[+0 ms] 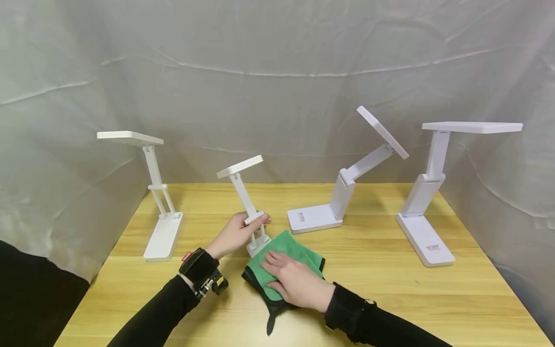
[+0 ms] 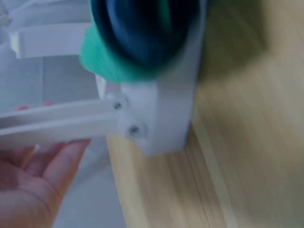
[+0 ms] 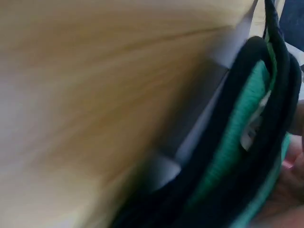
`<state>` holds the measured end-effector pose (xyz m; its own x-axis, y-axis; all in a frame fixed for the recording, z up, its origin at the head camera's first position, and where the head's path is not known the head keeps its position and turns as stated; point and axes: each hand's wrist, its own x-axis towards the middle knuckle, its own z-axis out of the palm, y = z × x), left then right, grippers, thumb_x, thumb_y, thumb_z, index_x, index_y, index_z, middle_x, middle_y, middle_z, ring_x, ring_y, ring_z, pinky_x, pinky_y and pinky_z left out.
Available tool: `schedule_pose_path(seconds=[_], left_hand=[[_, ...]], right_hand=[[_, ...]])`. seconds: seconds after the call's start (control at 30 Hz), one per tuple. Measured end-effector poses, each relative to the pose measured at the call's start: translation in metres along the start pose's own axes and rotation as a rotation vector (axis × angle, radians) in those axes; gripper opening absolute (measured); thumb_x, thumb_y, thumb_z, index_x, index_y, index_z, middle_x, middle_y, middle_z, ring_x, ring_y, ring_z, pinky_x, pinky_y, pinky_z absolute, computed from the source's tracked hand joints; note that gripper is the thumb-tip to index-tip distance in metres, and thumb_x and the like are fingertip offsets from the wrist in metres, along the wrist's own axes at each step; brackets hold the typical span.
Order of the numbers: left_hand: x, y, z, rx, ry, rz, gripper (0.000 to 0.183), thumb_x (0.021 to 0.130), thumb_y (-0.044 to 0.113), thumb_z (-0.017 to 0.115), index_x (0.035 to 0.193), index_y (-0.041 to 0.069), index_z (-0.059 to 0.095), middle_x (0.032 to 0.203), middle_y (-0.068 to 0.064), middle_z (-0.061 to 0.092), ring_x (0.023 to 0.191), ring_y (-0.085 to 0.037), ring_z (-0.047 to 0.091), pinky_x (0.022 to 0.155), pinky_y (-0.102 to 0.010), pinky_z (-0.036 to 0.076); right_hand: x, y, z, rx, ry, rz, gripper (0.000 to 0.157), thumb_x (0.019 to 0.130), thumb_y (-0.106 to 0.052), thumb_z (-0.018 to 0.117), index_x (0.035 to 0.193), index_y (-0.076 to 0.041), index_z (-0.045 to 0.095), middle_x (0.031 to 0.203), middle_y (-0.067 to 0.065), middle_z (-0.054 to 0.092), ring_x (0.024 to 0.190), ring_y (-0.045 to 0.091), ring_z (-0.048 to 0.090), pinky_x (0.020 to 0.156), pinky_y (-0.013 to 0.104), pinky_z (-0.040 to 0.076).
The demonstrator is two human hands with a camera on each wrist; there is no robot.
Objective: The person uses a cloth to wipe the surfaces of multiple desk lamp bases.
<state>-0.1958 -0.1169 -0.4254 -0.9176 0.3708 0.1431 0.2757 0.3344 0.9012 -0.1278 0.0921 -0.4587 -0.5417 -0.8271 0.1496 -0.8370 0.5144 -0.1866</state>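
Note:
A white folding desk lamp (image 1: 243,193) stands left of the middle of the wooden table, its panel tilted. My left hand (image 1: 236,233) grips this lamp at the middle joint of its arm, thumb in front and fingers behind. In the left wrist view, the arm's two parallel bars (image 2: 61,121) meet the lamp's base (image 2: 164,118). A folded green cloth (image 1: 305,255) with black edging covers most of the base. My right hand (image 1: 295,279) lies on top of the cloth with fingers extended, pressing it down. In the right wrist view, the cloth's folded layers (image 3: 237,137) show edge-on.
Another white lamp (image 1: 162,241) stands at the left. Two more stand to the right: one with a steeply tilted panel (image 1: 381,132), one with a level panel (image 1: 472,127). A grey fabric curtain (image 1: 277,96) hangs behind the table (image 1: 390,308).

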Motion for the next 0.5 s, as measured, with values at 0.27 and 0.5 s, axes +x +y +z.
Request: schedule_pose_path(seconds=[0.27, 0.5], left_hand=[[0.004, -0.01, 0.002, 0.074, -0.081, 0.016, 0.035, 0.101, 0.028, 0.046, 0.109, 0.001, 0.066, 0.107, -0.021, 0.067, 0.085, -0.029, 0.064, 0.075, -0.04, 0.055], [0.002, 0.011, -0.004, 0.09, -0.122, -0.002, 0.034, 0.102, 0.021, 0.044, 0.11, -0.006, 0.064, 0.1, -0.022, 0.067, 0.085, -0.038, 0.062, 0.073, -0.051, 0.053]], right_hand=[[-0.018, 0.004, -0.006, 0.143, -0.071, -0.07, 0.047, 0.094, -0.029, 0.058, 0.137, -0.01, 0.05, 0.143, 0.01, 0.044, 0.133, 0.023, 0.038, 0.106, 0.042, 0.036], [0.02, 0.012, -0.001, 0.058, -0.019, -0.092, 0.044, 0.097, -0.031, 0.054, 0.135, -0.009, 0.052, 0.142, 0.012, 0.045, 0.132, 0.025, 0.039, 0.107, 0.04, 0.036]])
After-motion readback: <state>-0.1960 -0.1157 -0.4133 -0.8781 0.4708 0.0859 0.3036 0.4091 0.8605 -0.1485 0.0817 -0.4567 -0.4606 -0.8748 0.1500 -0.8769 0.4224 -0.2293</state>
